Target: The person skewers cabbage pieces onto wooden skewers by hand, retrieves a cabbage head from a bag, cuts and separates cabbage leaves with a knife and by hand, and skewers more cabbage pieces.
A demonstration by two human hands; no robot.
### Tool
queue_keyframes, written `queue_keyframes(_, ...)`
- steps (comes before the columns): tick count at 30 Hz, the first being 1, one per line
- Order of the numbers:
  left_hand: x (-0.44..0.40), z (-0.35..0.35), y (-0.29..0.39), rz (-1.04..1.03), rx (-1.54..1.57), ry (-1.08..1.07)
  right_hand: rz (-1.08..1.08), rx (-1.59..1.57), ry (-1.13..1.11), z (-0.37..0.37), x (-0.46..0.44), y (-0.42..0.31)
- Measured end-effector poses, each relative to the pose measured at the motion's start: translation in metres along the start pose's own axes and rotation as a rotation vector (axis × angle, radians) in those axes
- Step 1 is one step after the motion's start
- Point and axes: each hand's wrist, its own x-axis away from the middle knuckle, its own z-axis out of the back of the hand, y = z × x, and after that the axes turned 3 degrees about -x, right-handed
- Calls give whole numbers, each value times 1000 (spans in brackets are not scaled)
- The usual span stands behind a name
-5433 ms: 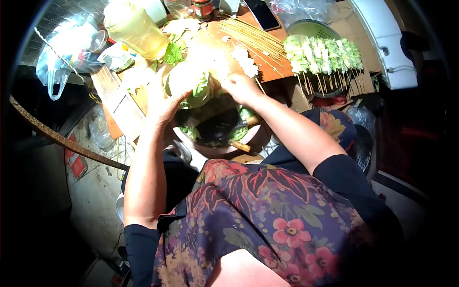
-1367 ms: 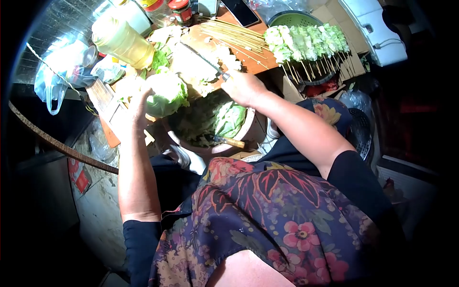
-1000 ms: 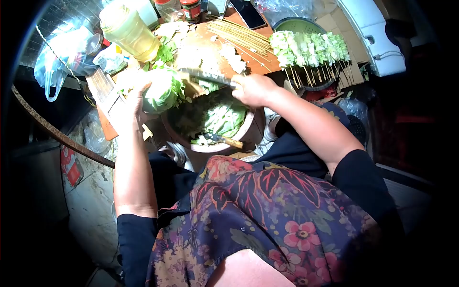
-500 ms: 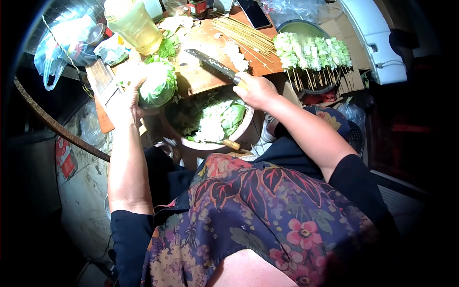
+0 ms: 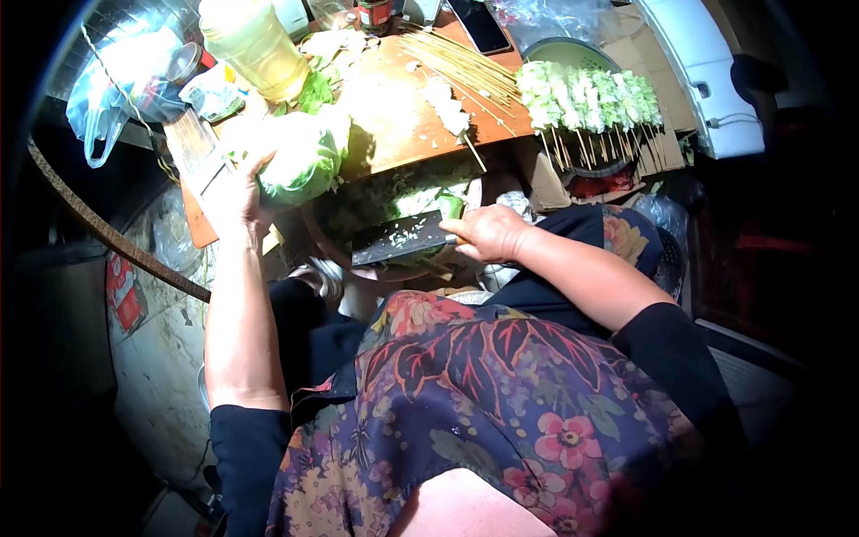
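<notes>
My left hand (image 5: pixel 246 192) grips a pale green cabbage (image 5: pixel 309 157) at its left side, near the front edge of the wooden board (image 5: pixel 394 148). In my right hand (image 5: pixel 492 234) is the handle of a cleaver (image 5: pixel 398 237), its wide dark blade turned flat and dotted with cabbage bits. The blade hangs over a bowl (image 5: pixel 313 219) of cut cabbage and hides part of it. On the board lies a skewer of cabbage pieces (image 5: pixel 447 107), its bare stick end pointing toward me.
Loose bamboo skewers (image 5: pixel 465 67) lie beside a phone (image 5: pixel 479 25). Several loaded cabbage skewers (image 5: pixel 586 98) rest across a round green container (image 5: pixel 564 49) at right. At back left stand a plastic jug (image 5: pixel 250 49) of yellowish liquid and a blue plastic bag (image 5: pixel 116 89).
My right hand has brought the cleaver from above the board down over the bowl, its blade now flat. My left hand has shifted the cabbage slightly right and up.
</notes>
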Motion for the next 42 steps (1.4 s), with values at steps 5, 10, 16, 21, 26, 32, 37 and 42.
queue_keyframes(5, -9, 7, -17, 3, 85, -407, -59, -22, -15, -25, -16, 1)
queue_keyframes(10, 20, -13, -29, -37, -14, -515, -192, -154, 83, 7, -24, -3)
queue_keyframes(16, 54, -5, 3, -247, 168, -507, -160, -383, 262, 65, -69, -35)
queue_keyframes(21, 42, 2, 34, -437, 638, -534, -162, -402, 355, 63, -137, -51)
queue_keyframes(26, 51, -18, 48, -418, 596, -387, -145, -410, 563, 46, -180, -50)
queue_keyframes(32, 45, -30, 41, -340, 613, -350, -38, -365, 332, 46, -128, -58)
queue_keyframes(37, 33, -52, 32, -297, 673, -420, 5, -223, 54, 34, -79, -38)
queue_keyframes(42, 31, -72, 16, -284, 611, -445, -83, -370, 118, 71, -56, -19)
